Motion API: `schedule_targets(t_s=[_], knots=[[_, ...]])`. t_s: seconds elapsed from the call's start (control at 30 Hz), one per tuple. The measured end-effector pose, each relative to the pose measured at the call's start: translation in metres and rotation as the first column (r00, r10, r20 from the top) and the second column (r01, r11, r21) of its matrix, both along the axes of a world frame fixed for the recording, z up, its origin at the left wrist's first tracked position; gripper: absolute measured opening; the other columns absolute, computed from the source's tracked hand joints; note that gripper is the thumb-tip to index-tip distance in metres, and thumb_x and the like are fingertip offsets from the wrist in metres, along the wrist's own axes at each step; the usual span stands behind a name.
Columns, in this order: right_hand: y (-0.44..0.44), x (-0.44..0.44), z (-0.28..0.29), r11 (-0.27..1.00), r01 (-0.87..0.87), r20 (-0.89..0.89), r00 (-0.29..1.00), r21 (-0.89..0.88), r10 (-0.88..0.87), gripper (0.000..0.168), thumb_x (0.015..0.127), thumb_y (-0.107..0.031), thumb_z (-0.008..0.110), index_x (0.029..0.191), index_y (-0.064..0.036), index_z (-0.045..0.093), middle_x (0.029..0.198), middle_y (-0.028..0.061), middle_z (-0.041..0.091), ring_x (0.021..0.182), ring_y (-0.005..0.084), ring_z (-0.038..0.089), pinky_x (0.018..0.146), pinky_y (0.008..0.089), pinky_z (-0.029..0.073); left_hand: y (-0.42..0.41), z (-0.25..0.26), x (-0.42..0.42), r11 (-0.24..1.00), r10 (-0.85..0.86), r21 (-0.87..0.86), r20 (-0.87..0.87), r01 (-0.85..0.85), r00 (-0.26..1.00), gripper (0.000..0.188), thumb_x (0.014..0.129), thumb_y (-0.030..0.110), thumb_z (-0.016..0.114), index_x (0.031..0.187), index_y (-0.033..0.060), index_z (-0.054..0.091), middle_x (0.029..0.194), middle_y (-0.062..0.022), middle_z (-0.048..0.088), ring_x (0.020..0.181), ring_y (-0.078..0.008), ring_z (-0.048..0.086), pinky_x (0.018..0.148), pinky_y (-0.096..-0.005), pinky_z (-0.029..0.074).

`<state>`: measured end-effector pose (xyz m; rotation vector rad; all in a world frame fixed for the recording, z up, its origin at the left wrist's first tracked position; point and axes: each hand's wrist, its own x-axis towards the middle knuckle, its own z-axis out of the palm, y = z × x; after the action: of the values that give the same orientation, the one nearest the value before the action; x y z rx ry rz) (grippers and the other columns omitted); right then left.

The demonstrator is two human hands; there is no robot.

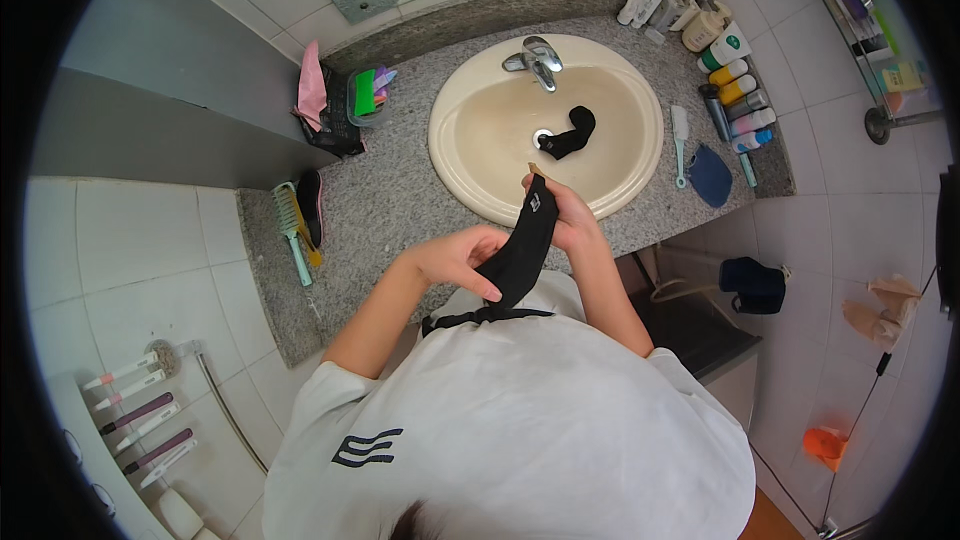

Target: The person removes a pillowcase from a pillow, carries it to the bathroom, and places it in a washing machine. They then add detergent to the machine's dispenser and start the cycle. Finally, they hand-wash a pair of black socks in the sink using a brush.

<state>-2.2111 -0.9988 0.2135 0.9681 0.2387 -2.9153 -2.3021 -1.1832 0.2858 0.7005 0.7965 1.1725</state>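
Note:
A black sock (521, 251) with a small pale mark is stretched between my two hands, in front of the sink. My left hand (466, 261) grips its lower end, thumb on top of the cloth. The upper end is in my right hand (571, 216), partly behind the sock. At the right fingertips a small yellowish-brown piece (534, 168) sticks out; I cannot tell what it is. A second black sock (570, 136) lies bent in the cream oval sink (480, 157), one end over the drain. The chrome faucet (538, 60) stands at the sink's back.
The sink is set in a speckled granite counter (382, 202). Left are a green hairbrush (289, 214) and a plastic box (367, 96). Right are a white-and-green brush (679, 142), a blue pad (709, 176) and several bottles (739, 90). A glass shelf (862, 60) juts from the right wall.

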Motion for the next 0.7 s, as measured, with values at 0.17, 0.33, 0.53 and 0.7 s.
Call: schedule_targets(t_s=[0.17, 0.33, 0.53, 0.7], knots=[[0.006, -0.012, -0.018, 0.912, 0.009, -0.059, 0.998, 0.411, 0.017, 0.013, 0.092, -0.015, 0.052, 0.092, -0.004, 0.059, 0.078, 0.0026, 0.06, 0.07, 0.012, 0.06, 0.064, 0.0263, 0.052, 0.024, -0.012, 0.002, 0.957, 0.272, 0.059, 0.155, -0.283, 0.95, 0.035, 0.074, 0.004, 0.069, 0.106, 0.004, 0.054, 0.094, 0.0002, 0.059, 0.075, -0.0034, 0.052, 0.051, -0.0194, 0.039], [-0.017, -0.007, 0.032, 0.293, 0.161, -0.168, 0.986, 0.942, -0.002, 0.017, 0.09, -0.01, 0.055, 0.104, -0.001, 0.059, 0.095, 0.0049, 0.06, 0.085, 0.0103, 0.059, 0.067, 0.0228, 0.051, 0.038, -0.019, -0.001, 0.591, 0.807, -0.309, 0.215, -0.745, 0.55, 0.015, 0.086, 0.012, 0.063, 0.098, 0.0059, 0.057, 0.085, -0.0017, 0.06, 0.062, -0.0046, 0.051, 0.042, -0.017, 0.036], [-0.023, 0.001, 0.042, 0.324, 0.095, -0.093, 0.995, 0.941, -0.02, 0.008, 0.081, -0.005, 0.067, 0.081, 0.003, 0.067, 0.066, 0.0015, 0.062, 0.058, 0.007, 0.055, 0.052, 0.0193, 0.043, 0.035, -0.019, -0.001, 0.612, 0.785, -0.264, 0.092, -0.745, 0.612, 0.017, 0.087, 0.016, 0.063, 0.095, 0.0034, 0.056, 0.078, -0.0024, 0.059, 0.05, -0.0035, 0.045, 0.036, -0.0179, 0.03], [-0.011, 0.001, 0.039, 0.506, 0.089, -0.068, 0.996, 0.858, -0.06, 0.016, 0.084, -0.014, 0.066, 0.076, 0.0, 0.066, 0.062, 0.0009, 0.059, 0.051, 0.0047, 0.05, 0.048, 0.018, 0.038, 0.03, -0.007, 0.006, 0.705, 0.659, -0.253, -0.11, -0.662, 0.744, 0.019, 0.088, 0.018, 0.061, 0.096, 0.0021, 0.054, 0.078, -0.0014, 0.056, 0.049, -0.0031, 0.041, 0.036, -0.0181, 0.026]])
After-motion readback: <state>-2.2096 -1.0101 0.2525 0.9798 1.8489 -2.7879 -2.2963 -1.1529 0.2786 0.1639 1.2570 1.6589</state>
